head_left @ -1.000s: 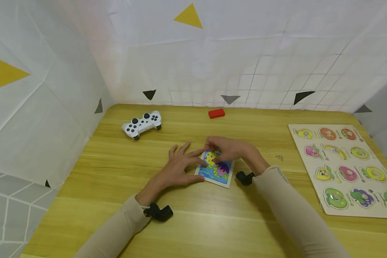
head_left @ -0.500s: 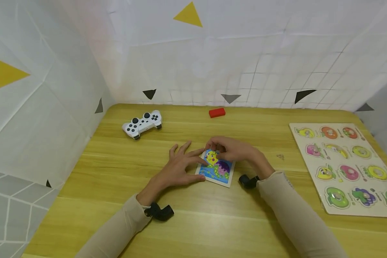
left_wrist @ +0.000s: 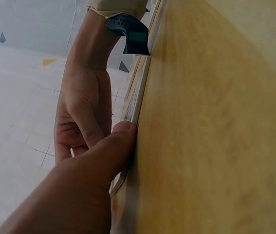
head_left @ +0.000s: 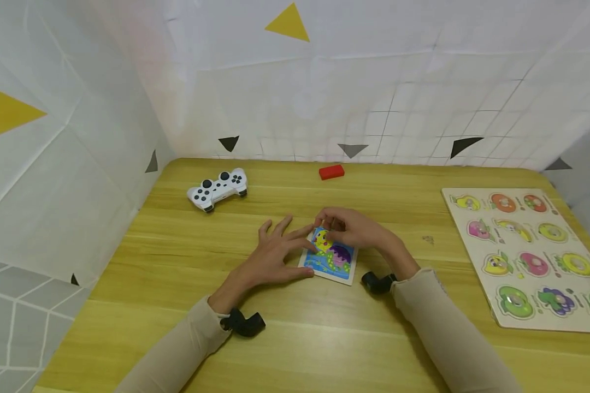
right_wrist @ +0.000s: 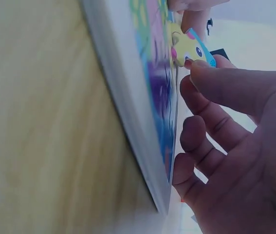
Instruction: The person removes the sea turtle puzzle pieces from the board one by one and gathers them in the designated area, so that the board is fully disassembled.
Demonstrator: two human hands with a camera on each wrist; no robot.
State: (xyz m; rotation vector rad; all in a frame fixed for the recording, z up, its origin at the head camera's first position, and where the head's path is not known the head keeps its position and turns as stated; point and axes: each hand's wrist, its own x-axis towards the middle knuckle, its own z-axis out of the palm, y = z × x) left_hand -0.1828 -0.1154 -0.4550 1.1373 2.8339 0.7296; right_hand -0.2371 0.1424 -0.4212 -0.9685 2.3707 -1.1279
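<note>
A small square picture puzzle (head_left: 330, 267) with a pale border lies on the table. Spread out at its left side, the left hand (head_left: 272, 257) rests its thumb on the near-left edge and its fingers on the far-left part. In the right wrist view, the right hand (right_wrist: 240, 112) pinches a yellow piece (right_wrist: 189, 48) with a face and blue edge between thumb and index finger, the piece tilted up from the board (right_wrist: 123, 73). The other fingers are curled beside the board. From the left wrist view, the left thumb (left_wrist: 123, 134) presses against the board's edge (left_wrist: 137, 105).
A white game controller (head_left: 218, 189) lies at the back left and a red block (head_left: 331, 172) at the back middle. At the right lies a large board (head_left: 477, 262) with fruit pieces. White cloth (head_left: 295, 98) hangs behind the wooden table (head_left: 295, 355).
The right hand and forearm have shifted slightly to the right, while the fingers remain at the puzzle's far side. The left hand stays in place.
</note>
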